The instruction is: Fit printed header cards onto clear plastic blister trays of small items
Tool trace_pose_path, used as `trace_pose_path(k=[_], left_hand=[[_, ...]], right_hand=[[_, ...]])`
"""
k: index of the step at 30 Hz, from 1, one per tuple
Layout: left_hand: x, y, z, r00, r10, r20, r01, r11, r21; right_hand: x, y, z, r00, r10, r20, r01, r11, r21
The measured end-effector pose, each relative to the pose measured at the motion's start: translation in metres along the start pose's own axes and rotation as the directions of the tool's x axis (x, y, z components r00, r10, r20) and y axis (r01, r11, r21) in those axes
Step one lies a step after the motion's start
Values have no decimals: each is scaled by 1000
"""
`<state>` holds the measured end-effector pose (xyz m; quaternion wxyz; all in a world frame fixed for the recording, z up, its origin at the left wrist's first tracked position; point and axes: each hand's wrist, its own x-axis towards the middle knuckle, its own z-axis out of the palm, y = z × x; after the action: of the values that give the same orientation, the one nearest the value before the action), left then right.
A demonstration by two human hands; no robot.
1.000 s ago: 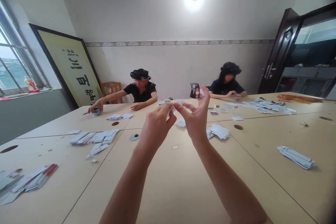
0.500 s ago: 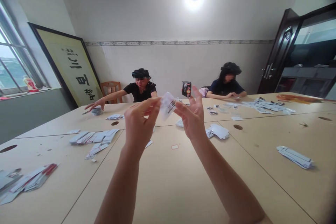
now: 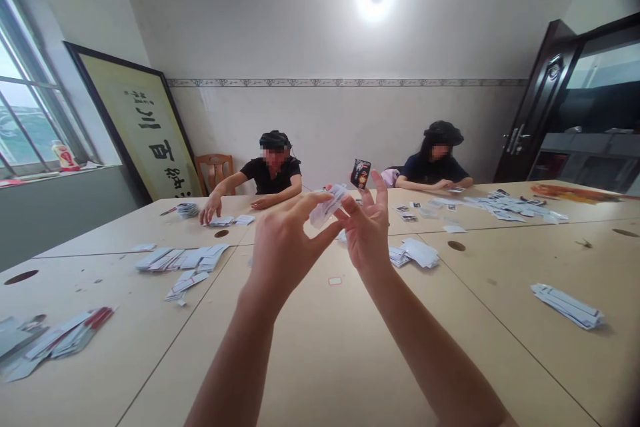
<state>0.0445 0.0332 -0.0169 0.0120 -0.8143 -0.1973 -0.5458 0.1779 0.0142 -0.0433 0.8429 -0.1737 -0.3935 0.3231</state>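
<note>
Above the middle of the table, a small clear plastic bag (image 3: 327, 208) with dark print is pinched by my left hand (image 3: 284, 240) between thumb and fingers. My right hand (image 3: 369, 230) also has its thumb and a finger at the bag's right edge. A small black card (image 3: 360, 173) with orange and white print stands up between the raised fingers of that same hand. On the table below lies a small white label with a red border (image 3: 335, 281). Parts of the bag are hidden behind my fingers.
White packets lie in piles at left (image 3: 183, 259), near left (image 3: 70, 340), centre right (image 3: 420, 253) and right (image 3: 567, 305). Across the table sit two people (image 3: 273, 173) (image 3: 434, 170) beside more cards and packets (image 3: 510, 205).
My left hand has turned and moved right, closer to my right hand, and the bag has tilted between them. The co-worker at left has drawn an arm in toward the cards.
</note>
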Motion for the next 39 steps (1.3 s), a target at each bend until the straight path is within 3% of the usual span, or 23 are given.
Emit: trace_pose_path(k=[7,13,16,18,21,25,27,32,36,39], left_hand=[[1,-10,14,957,231,-176,-186,953,241],[1,-12,19,955,241,-173,-206,958,200],[3,-9,14,979,192,-73,-188,980,57],[6,-8,9,990,140,5,-138,983,-121],[8,-12,7,998,-27,58,47,927,-373],[8,-18,15,940,-215,266,337,705,-624],[8,-20,20,907,-264,327,419,622,-661],[9,-21,22,867,-423,264,493,648,-581],[10,-20,15,865,-399,304,495,581,-645],[10,-16,9,839,-400,370,541,537,-647]], right_hand=[[-5,-3,4,990,3,-139,-17,995,-98],[-4,-9,5,990,41,-135,-43,999,-11],[-1,-11,3,993,15,-117,-16,1000,-6],[-1,-12,3,997,-6,-83,5,1000,-11],[-2,-13,3,999,-29,-18,29,999,-17],[-6,-13,4,999,-51,17,52,998,-19],[-7,-12,4,999,-53,11,53,998,-16],[-4,-10,3,994,-45,-101,45,999,-2],[0,-12,1,979,-58,-197,54,998,-23],[3,-13,-3,980,-89,-179,74,993,-88]])
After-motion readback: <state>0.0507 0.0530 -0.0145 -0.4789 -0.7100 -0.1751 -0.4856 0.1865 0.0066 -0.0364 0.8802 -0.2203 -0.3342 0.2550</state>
